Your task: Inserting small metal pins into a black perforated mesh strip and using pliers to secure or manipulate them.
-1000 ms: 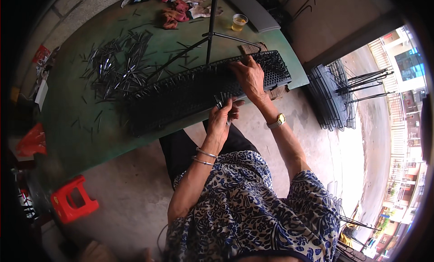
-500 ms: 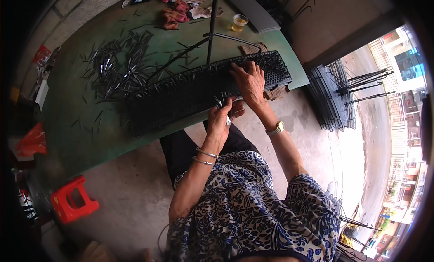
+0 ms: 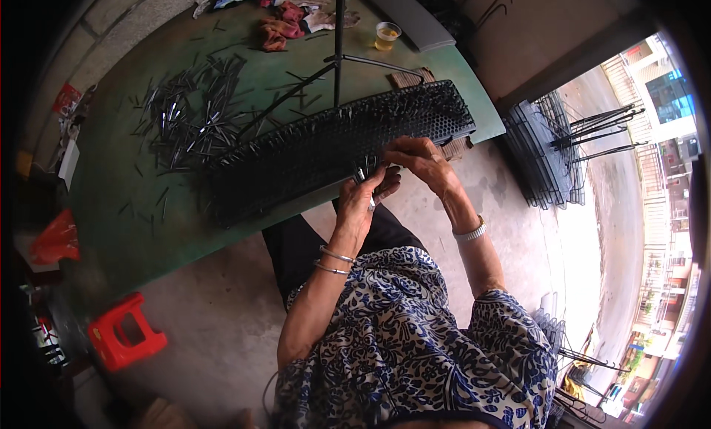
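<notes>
A long black perforated rack [image 3: 378,133] lies along the table's near edge, with many short dark rods standing in its holes, thickest along its far side. Just off the rack's near edge, my left hand [image 3: 359,204] is closed around a small bundle of thin metal rods [image 3: 364,171], their tips pointing up. My right hand [image 3: 426,165] is beside it, its fingertips pinched together close to the top of the bundle. What sits between those fingertips is too small to make out. A loose heap of the same rods [image 3: 194,118] is spread over the table's left part.
On the green table [image 3: 118,244] a black tripod stand [image 3: 338,81] rises behind the rack. Farther back are a plastic cup [image 3: 386,37] of yellowish liquid and crumpled gloves [image 3: 285,29]. A red stool [image 3: 127,331] stands lower left; black wire racks [image 3: 544,155] stack at right.
My right hand has drawn back from over the rack's right part to the bundle in my left hand. My left hand stays nearly in place, still gripping the rods.
</notes>
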Action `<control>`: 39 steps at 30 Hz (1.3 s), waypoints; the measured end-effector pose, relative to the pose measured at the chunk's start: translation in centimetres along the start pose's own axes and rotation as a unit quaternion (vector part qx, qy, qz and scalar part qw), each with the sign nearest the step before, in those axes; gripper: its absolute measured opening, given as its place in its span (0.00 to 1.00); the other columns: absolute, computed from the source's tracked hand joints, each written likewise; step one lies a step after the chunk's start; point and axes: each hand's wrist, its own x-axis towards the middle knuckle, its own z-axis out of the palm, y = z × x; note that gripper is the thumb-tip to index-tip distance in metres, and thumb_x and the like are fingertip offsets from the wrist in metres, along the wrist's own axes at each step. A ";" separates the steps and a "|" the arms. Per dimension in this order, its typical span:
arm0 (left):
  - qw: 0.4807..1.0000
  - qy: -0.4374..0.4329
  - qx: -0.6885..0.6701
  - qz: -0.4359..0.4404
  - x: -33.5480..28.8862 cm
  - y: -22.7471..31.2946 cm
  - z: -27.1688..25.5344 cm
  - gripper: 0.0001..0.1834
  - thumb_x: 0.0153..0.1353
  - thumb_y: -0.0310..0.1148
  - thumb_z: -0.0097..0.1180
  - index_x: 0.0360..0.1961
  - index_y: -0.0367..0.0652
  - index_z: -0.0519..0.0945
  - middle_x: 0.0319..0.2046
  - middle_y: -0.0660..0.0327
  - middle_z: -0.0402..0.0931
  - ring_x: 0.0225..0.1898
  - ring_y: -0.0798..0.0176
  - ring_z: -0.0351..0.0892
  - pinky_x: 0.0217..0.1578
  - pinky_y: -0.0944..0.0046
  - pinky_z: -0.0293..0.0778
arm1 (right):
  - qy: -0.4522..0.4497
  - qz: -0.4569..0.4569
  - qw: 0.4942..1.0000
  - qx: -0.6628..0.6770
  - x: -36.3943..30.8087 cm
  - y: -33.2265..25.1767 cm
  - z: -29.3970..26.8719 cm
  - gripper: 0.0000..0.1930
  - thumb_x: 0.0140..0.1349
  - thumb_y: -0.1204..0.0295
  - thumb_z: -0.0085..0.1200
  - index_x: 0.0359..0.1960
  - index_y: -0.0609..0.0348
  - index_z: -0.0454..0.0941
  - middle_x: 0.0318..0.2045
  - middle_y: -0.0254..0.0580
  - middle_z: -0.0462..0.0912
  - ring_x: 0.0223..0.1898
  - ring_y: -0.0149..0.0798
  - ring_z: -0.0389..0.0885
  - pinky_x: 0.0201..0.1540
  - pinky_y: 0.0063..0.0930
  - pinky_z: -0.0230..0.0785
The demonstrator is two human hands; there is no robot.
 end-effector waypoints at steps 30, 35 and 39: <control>0.997 0.039 0.030 -0.063 0.7 -0.6 0.2 0.15 0.68 0.44 0.50 0.44 0.43 0.78 0.22 0.67 0.72 0.18 0.80 0.55 0.17 0.78 0.51 | 0.354 -0.128 0.911 -0.168 4.5 3.8 0.9 0.02 0.59 0.78 0.53 0.34 0.62 0.76 0.28 0.49 0.79 0.28 0.50 0.80 0.29 0.34 0.70; 0.998 0.027 0.035 -0.055 0.4 -0.4 0.2 0.16 0.68 0.44 0.50 0.43 0.43 0.77 0.21 0.69 0.70 0.17 0.82 0.54 0.16 0.79 0.49 | 0.331 -0.137 0.906 -0.226 4.7 4.3 1.0 0.04 0.59 0.76 0.55 0.35 0.60 0.79 0.29 0.45 0.80 0.29 0.43 0.81 0.32 0.30 0.72; 0.998 0.010 0.039 -0.038 0.2 -0.4 0.3 0.16 0.69 0.44 0.48 0.44 0.43 0.77 0.21 0.68 0.72 0.16 0.81 0.53 0.15 0.79 0.48 | 0.348 -0.119 0.875 -0.316 4.7 3.6 1.4 0.05 0.57 0.74 0.57 0.36 0.55 0.81 0.33 0.43 0.78 0.32 0.45 0.80 0.33 0.33 0.72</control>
